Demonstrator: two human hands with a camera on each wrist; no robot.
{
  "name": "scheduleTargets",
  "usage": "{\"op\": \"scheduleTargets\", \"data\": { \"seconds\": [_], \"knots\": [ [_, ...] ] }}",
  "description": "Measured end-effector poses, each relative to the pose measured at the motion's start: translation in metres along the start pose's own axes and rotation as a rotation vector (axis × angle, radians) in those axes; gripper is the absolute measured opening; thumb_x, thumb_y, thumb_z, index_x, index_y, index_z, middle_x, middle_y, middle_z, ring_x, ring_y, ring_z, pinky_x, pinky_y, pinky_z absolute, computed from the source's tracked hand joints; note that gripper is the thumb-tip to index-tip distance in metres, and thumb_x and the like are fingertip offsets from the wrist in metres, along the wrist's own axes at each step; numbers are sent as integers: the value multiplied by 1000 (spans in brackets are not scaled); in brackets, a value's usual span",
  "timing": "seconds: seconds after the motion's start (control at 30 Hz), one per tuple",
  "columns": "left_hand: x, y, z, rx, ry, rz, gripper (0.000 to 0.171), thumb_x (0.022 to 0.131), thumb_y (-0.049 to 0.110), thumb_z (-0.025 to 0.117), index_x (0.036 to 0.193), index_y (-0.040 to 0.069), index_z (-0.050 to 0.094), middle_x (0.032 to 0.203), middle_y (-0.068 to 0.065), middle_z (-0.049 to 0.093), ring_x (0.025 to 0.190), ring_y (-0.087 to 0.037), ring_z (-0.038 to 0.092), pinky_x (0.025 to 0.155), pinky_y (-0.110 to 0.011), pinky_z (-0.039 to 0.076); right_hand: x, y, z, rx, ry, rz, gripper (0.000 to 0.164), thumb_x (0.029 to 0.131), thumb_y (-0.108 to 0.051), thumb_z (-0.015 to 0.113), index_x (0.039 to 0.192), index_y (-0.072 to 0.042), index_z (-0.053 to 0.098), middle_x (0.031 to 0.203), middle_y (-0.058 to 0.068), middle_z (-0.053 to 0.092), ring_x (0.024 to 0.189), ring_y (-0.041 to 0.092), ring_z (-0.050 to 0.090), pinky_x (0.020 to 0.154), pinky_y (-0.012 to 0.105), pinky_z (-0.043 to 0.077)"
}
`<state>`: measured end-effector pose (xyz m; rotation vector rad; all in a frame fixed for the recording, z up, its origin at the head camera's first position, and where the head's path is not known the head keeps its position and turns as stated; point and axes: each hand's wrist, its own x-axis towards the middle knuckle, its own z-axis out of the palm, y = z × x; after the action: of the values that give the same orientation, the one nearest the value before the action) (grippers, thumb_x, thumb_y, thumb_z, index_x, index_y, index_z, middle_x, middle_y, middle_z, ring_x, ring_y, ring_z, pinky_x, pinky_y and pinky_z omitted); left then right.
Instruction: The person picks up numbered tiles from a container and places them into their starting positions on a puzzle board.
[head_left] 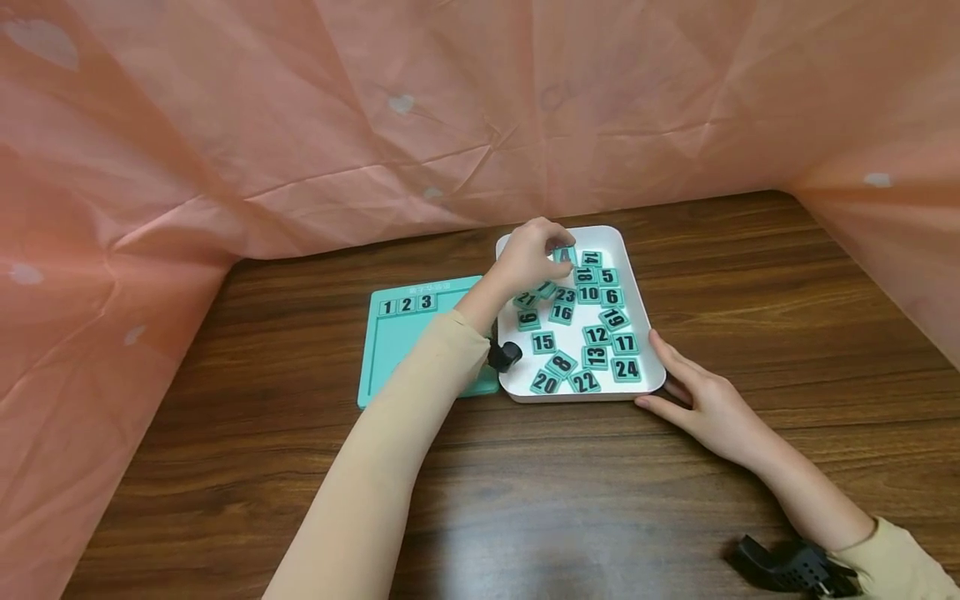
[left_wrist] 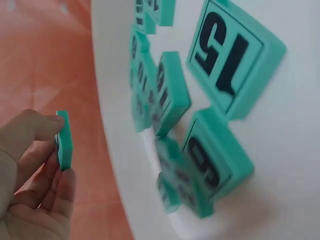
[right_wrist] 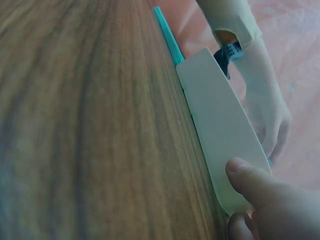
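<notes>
My left hand (head_left: 528,257) pinches a small teal number tile (left_wrist: 64,140) between thumb and fingers, over the far end of a white tray (head_left: 570,340). In the head view the tile's face, partly covered by the fingers, looks like a 4. Loose teal tiles with black numbers lie scattered in the tray, among them a 15 (head_left: 543,342), a 24 (head_left: 626,369) and a 14 (head_left: 591,258). At the tray's near right corner, my right hand (head_left: 708,410) grips the outer wall, its thumb (right_wrist: 240,172) against one side.
Left of the tray, close against it, lies a teal board (head_left: 397,346) with tiles 1, 2 and 3 (head_left: 427,302) in its top left row. My left forearm crosses over the board. Pink cloth (head_left: 450,100) hangs behind the wooden table (head_left: 262,400) and at its sides.
</notes>
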<state>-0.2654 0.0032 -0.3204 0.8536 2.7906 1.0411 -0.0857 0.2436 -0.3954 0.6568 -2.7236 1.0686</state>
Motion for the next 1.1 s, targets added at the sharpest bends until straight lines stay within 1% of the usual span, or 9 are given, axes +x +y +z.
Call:
{"op": "scheduleTargets", "data": {
  "seconds": [0.1, 0.2, 0.3, 0.4, 0.57, 0.77, 0.87, 1.0, 1.1],
  "knots": [
    [-7, 4, -11, -19, 19, 28, 30, 84, 16, 73, 112, 6, 67, 105, -3, 58, 94, -14, 51, 79, -18, 42, 0, 1, -1, 1, 0, 7, 85, 83, -15, 75, 151, -9, 25, 145, 27, 34, 127, 27, 39, 87, 1, 30],
    [-16, 5, -22, -25, 42, 56, 28, 83, 15, 73, 109, 6, 68, 104, -3, 57, 93, -14, 51, 80, -17, 42, 1, 2, -2, 9, 0, 7, 85, 83, -15, 75, 151, -9, 25, 146, 26, 33, 127, 23, 38, 87, 1, 31],
    [-25, 1, -33, -36, 72, 77, 27, 83, 14, 74, 108, 5, 68, 103, -4, 58, 92, -15, 53, 81, -19, 44, 3, 3, -2, 19, -4, 3, 84, 83, -15, 75, 151, -8, 25, 146, 26, 33, 128, 21, 37, 87, 2, 32],
    [-35, -8, -42, -40, 101, 83, 27, 83, 14, 74, 108, 5, 69, 103, -4, 58, 91, -17, 54, 81, -24, 46, 3, 3, -3, 25, -11, 8, 84, 84, -14, 75, 151, -7, 25, 146, 27, 32, 127, 26, 38, 86, 2, 32],
    [-52, -25, -53, -13, 121, 31, 27, 83, 15, 74, 109, 7, 69, 103, -3, 57, 90, -19, 54, 77, -26, 46, 3, 2, -4, 29, -21, 30, 84, 85, -16, 74, 151, -8, 23, 147, 27, 31, 125, 37, 41, 86, 1, 32],
    [-67, -44, -62, -7, 89, -36, 26, 83, 16, 74, 108, 7, 70, 102, -4, 58, 89, -18, 55, 79, -27, 46, 2, 3, -7, 23, -28, 52, 84, 85, -18, 73, 152, -9, 22, 148, 26, 30, 125, 39, 41, 86, 0, 30],
    [-71, -54, -65, -5, 65, -69, 26, 83, 16, 74, 108, 6, 70, 103, -5, 59, 91, -18, 54, 82, -28, 46, 1, 4, -8, 31, -29, 54, 85, 85, -18, 73, 152, -9, 22, 148, 26, 30, 127, 33, 40, 86, 0, 30],
    [-77, -68, -68, -11, 55, -120, 27, 83, 15, 73, 108, 5, 69, 105, -7, 60, 95, -21, 54, 84, -31, 46, -1, 4, -7, 39, -23, 51, 85, 85, -17, 74, 152, -10, 22, 148, 25, 30, 128, 9, 34, 86, 1, 31],
    [-82, -79, -68, 2, 50, -166, 27, 84, 14, 73, 108, 4, 69, 105, -8, 59, 97, -24, 54, 85, -34, 46, -2, 3, -7, 50, -24, 45, 85, 85, -16, 74, 152, -10, 22, 149, 24, 29, 126, -4, 29, 86, 1, 33]
  ]
}}
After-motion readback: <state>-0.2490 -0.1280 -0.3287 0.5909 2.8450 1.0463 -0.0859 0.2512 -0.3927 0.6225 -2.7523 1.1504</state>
